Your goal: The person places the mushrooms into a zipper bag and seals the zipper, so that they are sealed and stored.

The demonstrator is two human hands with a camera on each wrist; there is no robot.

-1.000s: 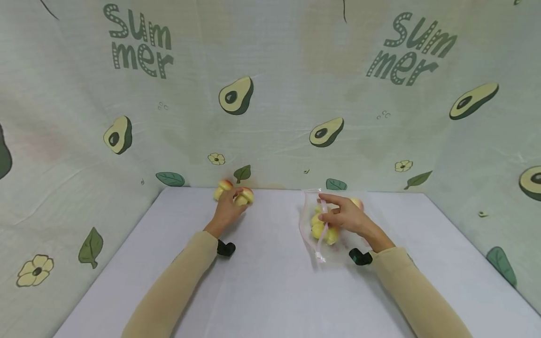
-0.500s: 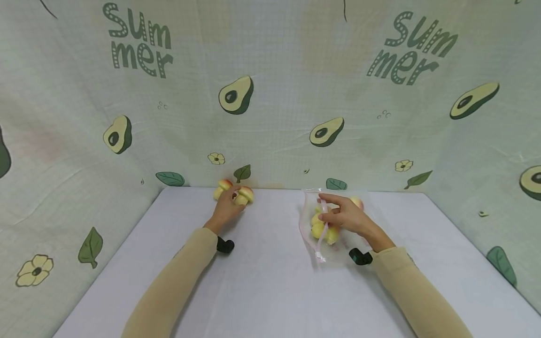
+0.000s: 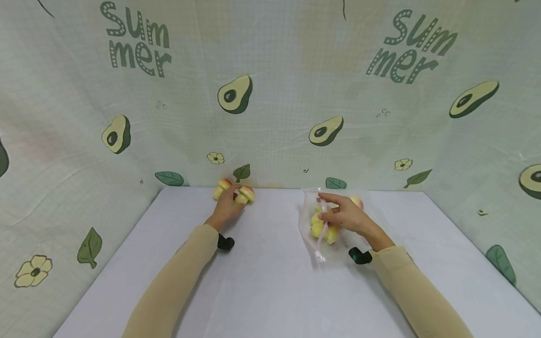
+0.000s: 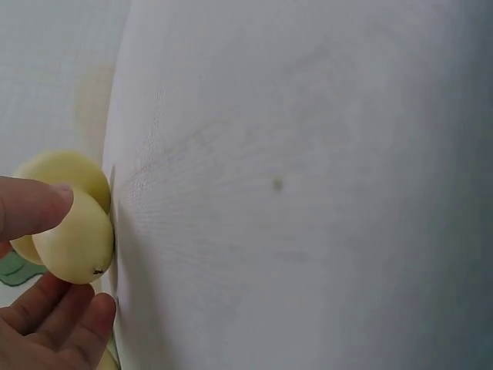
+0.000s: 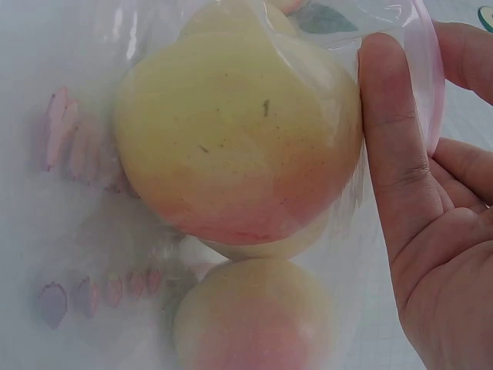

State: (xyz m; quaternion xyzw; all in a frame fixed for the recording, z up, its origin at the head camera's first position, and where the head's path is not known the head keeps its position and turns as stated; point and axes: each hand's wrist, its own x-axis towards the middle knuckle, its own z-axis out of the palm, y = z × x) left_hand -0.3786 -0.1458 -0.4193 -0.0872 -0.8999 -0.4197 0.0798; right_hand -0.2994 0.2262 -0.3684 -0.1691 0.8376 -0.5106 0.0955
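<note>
At the table's back edge, left of centre, my left hand (image 3: pixel 226 209) holds a yellow fruit with a red blush (image 3: pixel 246 192). In the left wrist view, the thumb (image 4: pixel 38 206) presses one side of that smooth pale fruit (image 4: pixel 81 243), and the fingers (image 4: pixel 65 320) curve under it. More yellow-red fruit (image 3: pixel 222 186) lies just left of this hand. My right hand (image 3: pixel 348 218) holds the pink-edged mouth of a clear zip bag (image 3: pixel 305 223), its rim passing between thumb and fingers. Several similar fruits (image 5: pixel 239 139) sit inside the bag.
A white table (image 3: pixel 262 281) meets a hanging cloth (image 3: pixel 274 70) printed with avocados, leaves and lettering at its back. The cloth also rises along both sides. Dark wrist cameras (image 3: pixel 360 257) stick out inward from both sleeves.
My left fingers have shifted very slightly left over the fruit. My right hand and the bag stay where they were.
</note>
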